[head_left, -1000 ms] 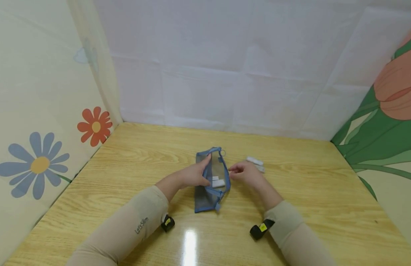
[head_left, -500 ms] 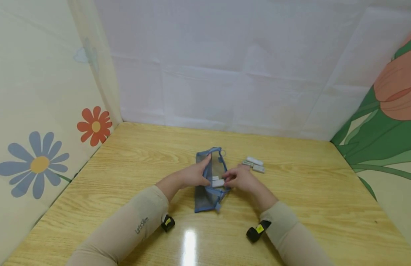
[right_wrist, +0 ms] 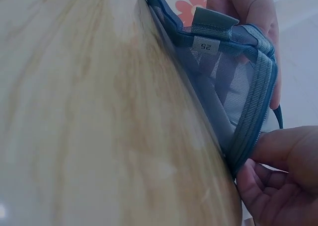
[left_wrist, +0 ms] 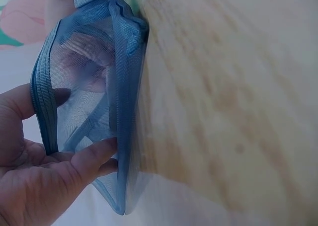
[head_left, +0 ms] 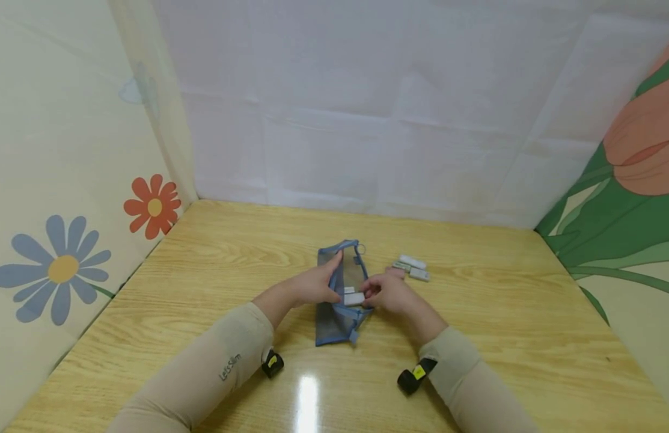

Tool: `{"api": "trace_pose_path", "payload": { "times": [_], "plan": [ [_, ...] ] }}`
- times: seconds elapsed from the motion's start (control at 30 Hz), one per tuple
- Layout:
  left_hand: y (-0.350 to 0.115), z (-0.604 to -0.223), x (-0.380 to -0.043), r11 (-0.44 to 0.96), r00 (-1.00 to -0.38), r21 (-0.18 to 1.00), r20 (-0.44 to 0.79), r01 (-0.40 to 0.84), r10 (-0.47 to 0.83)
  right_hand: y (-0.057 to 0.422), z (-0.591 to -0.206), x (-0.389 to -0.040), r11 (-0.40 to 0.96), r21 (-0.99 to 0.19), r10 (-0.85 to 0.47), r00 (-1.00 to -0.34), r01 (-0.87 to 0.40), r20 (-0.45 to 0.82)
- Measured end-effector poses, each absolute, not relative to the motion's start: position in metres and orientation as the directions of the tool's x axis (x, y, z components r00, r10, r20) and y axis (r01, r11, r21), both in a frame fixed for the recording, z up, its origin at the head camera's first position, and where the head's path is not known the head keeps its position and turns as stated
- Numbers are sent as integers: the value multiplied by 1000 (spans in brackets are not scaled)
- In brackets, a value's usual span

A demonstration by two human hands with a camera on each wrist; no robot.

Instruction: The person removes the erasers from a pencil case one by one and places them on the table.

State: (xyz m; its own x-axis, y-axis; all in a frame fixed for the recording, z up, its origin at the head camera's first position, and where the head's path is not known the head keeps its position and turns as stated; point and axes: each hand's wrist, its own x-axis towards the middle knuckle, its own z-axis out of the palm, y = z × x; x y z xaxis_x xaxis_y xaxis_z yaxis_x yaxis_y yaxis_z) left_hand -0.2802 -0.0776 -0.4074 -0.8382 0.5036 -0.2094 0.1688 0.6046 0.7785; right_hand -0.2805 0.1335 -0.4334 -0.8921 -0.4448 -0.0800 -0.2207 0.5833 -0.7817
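A blue mesh zipper pouch lies on the table with its mouth spread apart. Small white blocks show inside the mouth. My left hand grips the pouch's left side; in the left wrist view its zipper edge passes between the spread fingers. Thumb and fingers of my right hand pinch the pouch's right edge, seen in the right wrist view at the lower end of the zipper. Part of the right fingers is hidden behind the edge.
Beyond my right hand, several small blocks lie close together on the wooden table: a white one, a greenish one, a greyish one and a pink one. A white cloth wall stands behind.
My right hand has moved left and slightly down onto the pouch's right edge, uncovering more blocks behind it. The left hand and pouch stay nearly in place.
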Motion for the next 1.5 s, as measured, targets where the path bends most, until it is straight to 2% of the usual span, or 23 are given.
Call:
{"api": "trace_pose_path", "payload": {
  "times": [0.33, 0.57, 0.83, 1.1, 1.3, 1.5],
  "plan": [
    [-77, -407, -281, 607, -837, 776, -210, 172, 506, 134, -434, -281, 604, -769, -407, -910, -208, -74],
    [-76, -406, -280, 622, -839, 761, -206, 187, 504, 142, -431, -283, 615, -735, -430, -903, -287, -8],
    [-76, -405, -278, 616, -835, 766, -211, 181, 508, 155, -421, -283, 635, -749, -350, -935, -189, -61],
    [-77, -406, -280, 613, -830, 766, -206, 193, 518, 176, -413, -287, 590, -772, -335, -942, -236, 32],
    [-78, -406, -280, 604, -831, 776, -207, 182, 516, 190, -408, -288, 555, -810, -280, -960, -189, 32],
    [-77, -405, -278, 602, -831, 781, -218, 166, 511, 205, -404, -288, 591, -793, -221, -975, -144, 12]
  ]
}}
